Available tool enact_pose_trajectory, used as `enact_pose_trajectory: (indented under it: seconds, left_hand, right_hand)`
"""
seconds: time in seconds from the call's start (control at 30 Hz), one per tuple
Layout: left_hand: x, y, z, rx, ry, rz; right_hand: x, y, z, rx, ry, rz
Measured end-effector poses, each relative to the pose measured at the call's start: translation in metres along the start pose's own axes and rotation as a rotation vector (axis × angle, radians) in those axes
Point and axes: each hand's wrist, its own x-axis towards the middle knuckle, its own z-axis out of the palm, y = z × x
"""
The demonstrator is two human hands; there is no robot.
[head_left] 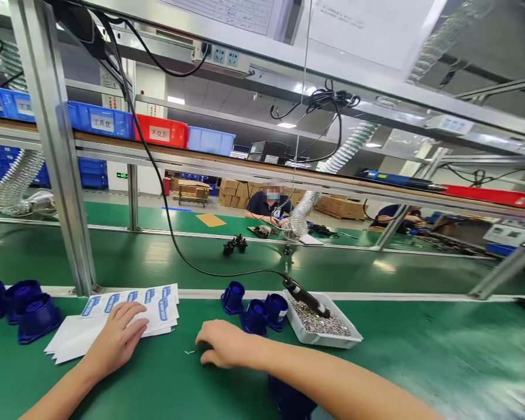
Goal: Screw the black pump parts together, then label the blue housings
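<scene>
My left hand (121, 332) lies with its fingers stretched out on a stack of printed paper sheets (161, 303) with blue labels. My right hand (223, 344) is low over the green table, fingers bent and thumb apart, with nothing visible between them. Just left of its fingertips lie a few small metal screws (189, 352). Beyond that hand stand dark blue plastic cups (256, 318). Another dark blue plastic part (291, 399) is partly hidden under my right forearm. A white tray (352, 340) full of small metal screws holds a black electric screwdriver (306, 296) lying across it.
More dark blue cups (37, 315) stand at the left. A metal post (65, 146) rises beside the sheets. A black cable (157, 175) hangs down to the screwdriver. The shelf above carries blue bins (100, 119) and a red bin (161, 132). A person (269, 204) sits across the bench.
</scene>
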Motion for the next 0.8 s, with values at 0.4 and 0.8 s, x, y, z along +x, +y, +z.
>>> enact_pose_trajectory:
  seconds: [0.4,0.8]
  left_hand:
    - [-0.010,-0.024,0.002,-0.050,0.003,-0.127]
    - [-0.011,-0.022,0.002,-0.100,-0.048,-0.166]
  right_hand:
    - [0.037,-0.003,0.017,0.047,-0.009,-0.007]
    - [0.052,-0.024,0.031,0.066,0.008,-0.172]
